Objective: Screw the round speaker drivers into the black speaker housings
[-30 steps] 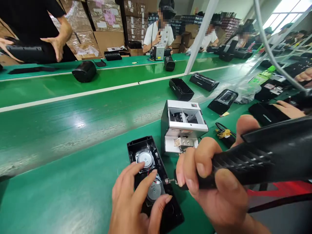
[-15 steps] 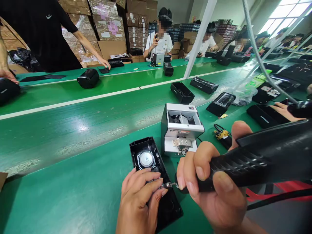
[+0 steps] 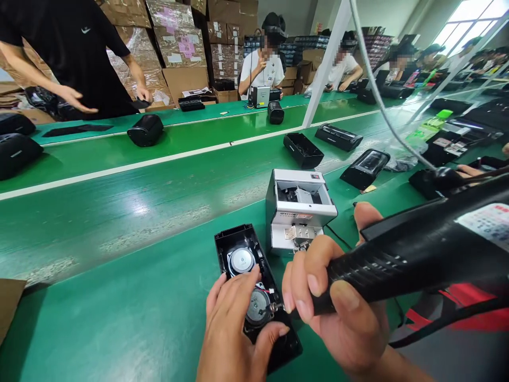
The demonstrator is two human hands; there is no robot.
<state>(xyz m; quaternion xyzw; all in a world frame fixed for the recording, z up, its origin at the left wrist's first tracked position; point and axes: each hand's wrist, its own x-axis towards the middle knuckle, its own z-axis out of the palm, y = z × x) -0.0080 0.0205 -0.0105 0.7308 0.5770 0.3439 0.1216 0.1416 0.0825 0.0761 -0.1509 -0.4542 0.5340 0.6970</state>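
Observation:
A black speaker housing (image 3: pixel 285 345) lies on the green bench, its inside facing up. Two round speaker drivers sit in it: an upper driver (image 3: pixel 242 260) and a lower driver (image 3: pixel 258 307) with a red wire beside it. My left hand (image 3: pixel 233 329) rests over the housing's left side, fingers stretched and thumb apart, partly covering the lower driver. My right hand (image 3: pixel 350 313) is wrapped around a black electric screwdriver (image 3: pixel 401 260). The screwdriver's bit (image 3: pixel 275 307) is at the lower driver's right edge; whether it touches a screw I cannot tell.
A grey screw feeder (image 3: pixel 302 215) stands just behind the housing. Black housings, including an open one (image 3: pixel 303 150), lie along the green conveyor (image 3: pixel 159 183). A pale cable (image 3: pixel 374 79) hangs to the screwdriver. Co-workers stand or sit across the line; a cardboard flap (image 3: pixel 10 302) is at left.
My left thumb and fingers have spread from their pinch near the bit, uncovering the lower driver. The screwdriver has shifted slightly left. A co-worker's hands across the line have lifted off the bench.

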